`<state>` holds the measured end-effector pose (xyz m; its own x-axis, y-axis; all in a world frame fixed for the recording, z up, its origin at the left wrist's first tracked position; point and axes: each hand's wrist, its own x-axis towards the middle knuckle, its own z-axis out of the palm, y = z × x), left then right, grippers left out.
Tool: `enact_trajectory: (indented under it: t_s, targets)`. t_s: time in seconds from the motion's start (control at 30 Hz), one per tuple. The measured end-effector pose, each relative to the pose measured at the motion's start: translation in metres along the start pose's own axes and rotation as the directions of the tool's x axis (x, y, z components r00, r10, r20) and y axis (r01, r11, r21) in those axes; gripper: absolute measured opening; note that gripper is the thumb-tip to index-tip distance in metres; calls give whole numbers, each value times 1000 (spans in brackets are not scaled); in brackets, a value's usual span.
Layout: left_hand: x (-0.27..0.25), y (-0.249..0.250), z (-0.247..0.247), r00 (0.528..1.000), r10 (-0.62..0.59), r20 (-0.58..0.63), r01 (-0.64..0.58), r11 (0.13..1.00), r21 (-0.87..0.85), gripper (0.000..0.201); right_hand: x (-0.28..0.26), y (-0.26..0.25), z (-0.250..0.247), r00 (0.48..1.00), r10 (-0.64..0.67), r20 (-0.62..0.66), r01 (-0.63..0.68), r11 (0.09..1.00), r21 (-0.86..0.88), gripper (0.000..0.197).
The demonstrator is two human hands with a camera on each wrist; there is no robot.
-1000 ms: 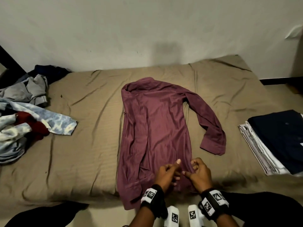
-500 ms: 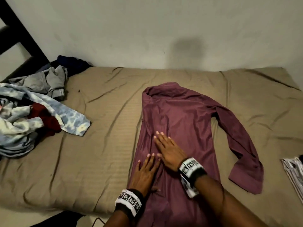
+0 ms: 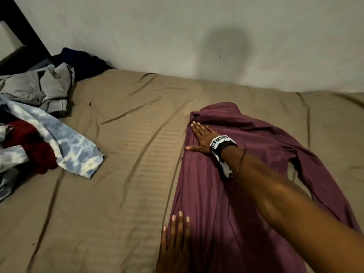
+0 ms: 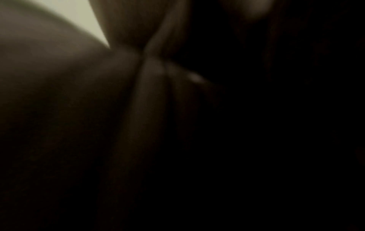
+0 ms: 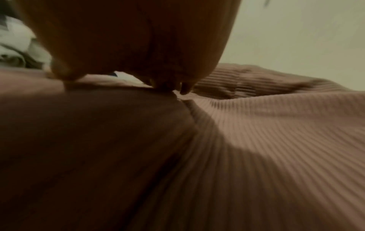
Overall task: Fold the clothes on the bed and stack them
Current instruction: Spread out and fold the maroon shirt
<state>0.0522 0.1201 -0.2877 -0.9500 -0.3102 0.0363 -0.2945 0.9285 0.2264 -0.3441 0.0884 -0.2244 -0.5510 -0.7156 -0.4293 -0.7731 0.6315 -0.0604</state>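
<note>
A maroon ribbed long-sleeved shirt (image 3: 212, 194) lies lengthways on the tan bed sheet (image 3: 118, 174), one sleeve trailing off to the right. My right hand (image 3: 201, 138) is stretched far forward and presses flat on the shirt's left edge just below the collar. My left hand (image 3: 175, 241) lies flat with straight fingers on the same left edge, nearer to me. In the right wrist view the right hand (image 5: 138, 46) rests on the ribbed shirt (image 5: 276, 140). The left wrist view is dark and blurred.
A heap of unfolded clothes sits at the left: a grey garment (image 3: 39, 89), a blue-and-white tie-dye piece (image 3: 65, 146), a dark red one (image 3: 29, 146) and a navy one (image 3: 82, 62). The wall (image 3: 177, 36) runs close behind the bed.
Both hands went from the shirt's near hem to lying flat on it. The right hand then slid up the left side to the collar while the left stayed lower. The head view moved forward and left.
</note>
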Motion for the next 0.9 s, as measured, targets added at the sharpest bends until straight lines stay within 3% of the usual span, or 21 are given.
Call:
enact_trajectory:
  t_s: [0.07, 0.1, 0.17, 0.2, 0.23, 0.3, 0.37, 0.43, 0.47, 0.53, 0.6, 0.67, 0.77, 0.83, 0.9]
  targets:
    - [-3, -2, -11, 1000, 7, -2, -8, 999, -49, 51, -25, -6, -4, 995, 15, -99, -6, 996, 94, 107]
    - [-4, -3, -20, 1000, 5, 18, -4, 997, -73, 67, -42, -7, -2, 986, 36, -160, -12, 989, 145, 100]
    - [-13, -5, -33, 993, 20, 118, -6, 993, -116, 132, -103, -5, 14, 950, 155, -272, -66, 947, 313, 90]
    - [-16, -3, -45, 991, 14, 131, 5, 990, -144, 145, -144, -3, 27, 914, 240, -327, -97, 912, 398, 86]
    - [-23, 4, -56, 992, 19, 125, 3, 985, -171, 142, -194, -2, 45, 861, 336, -382, -137, 877, 461, 80]
    - [-41, 19, -70, 992, 52, 112, -24, 970, -240, 112, -293, 2, 92, 734, 539, -413, -272, 790, 549, 63]
    - [-69, 44, -73, 996, 82, 25, -69, 939, -336, 82, -391, 4, 147, 636, 713, -294, -468, 660, 588, 59]
    - [-96, 74, -72, 995, 99, 7, -85, 881, -466, 61, -460, -4, 197, 581, 806, -112, -581, 508, 636, 70]
    - [-106, 88, -70, 993, 112, 41, -74, 850, -522, 52, -481, -11, 212, 585, 811, -1, -581, 421, 696, 72]
    - [-122, 116, -61, 980, 88, 176, 43, 777, -628, 45, -497, -29, 222, 615, 771, 166, -528, 246, 813, 50]
    - [-124, 142, -60, 925, 8, 379, 281, 657, -699, 58, -494, -37, 224, 623, 761, 180, -446, 157, 881, 30]
    - [-117, 165, -63, 847, -70, 527, 487, 501, -715, 74, -494, -38, 218, 625, 761, 175, -369, 91, 925, 31]
    - [-98, 192, -74, 720, -72, 690, 689, 184, -701, 78, -493, -51, 200, 705, 709, 20, -233, 205, 951, 38]
    - [-83, 199, -84, 676, -53, 735, 736, 88, -671, 63, -495, -75, 181, 829, 552, -90, -108, 315, 943, 40]
    - [-73, 194, -83, 660, -123, 742, 750, 39, -661, 41, -495, -88, 166, 946, 320, -51, -34, 252, 967, 41]
